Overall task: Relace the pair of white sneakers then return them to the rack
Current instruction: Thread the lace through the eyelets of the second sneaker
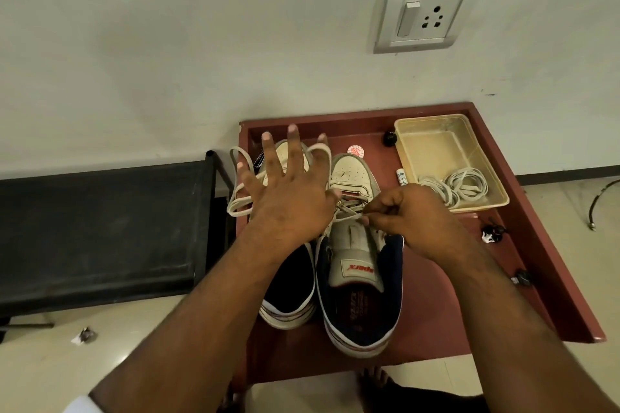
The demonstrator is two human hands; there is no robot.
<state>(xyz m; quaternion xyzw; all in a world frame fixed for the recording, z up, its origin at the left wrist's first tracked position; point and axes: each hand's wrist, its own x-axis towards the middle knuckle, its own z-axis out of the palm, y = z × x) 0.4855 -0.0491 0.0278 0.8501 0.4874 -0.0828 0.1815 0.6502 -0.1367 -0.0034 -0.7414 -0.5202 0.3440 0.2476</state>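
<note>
Two white sneakers with navy lining stand side by side on a red-brown table (436, 329), toes toward the wall. My left hand (288, 194) hovers over the left sneaker (288, 295) with fingers spread straight, and a loop of white lace (240, 184) runs round its fingers and hangs off to the left. My right hand (409, 218) pinches the lace at the upper eyelets of the right sneaker (359, 278), whose tongue shows a red logo. The left sneaker's front is mostly hidden by my hand.
A clear plastic tray (432, 147) with a coiled white lace (459, 186) sits at the table's back right. Small dark objects (491, 233) lie along the right rim. A black bench (100, 228) stands to the left, and a wall socket (426, 15) is above.
</note>
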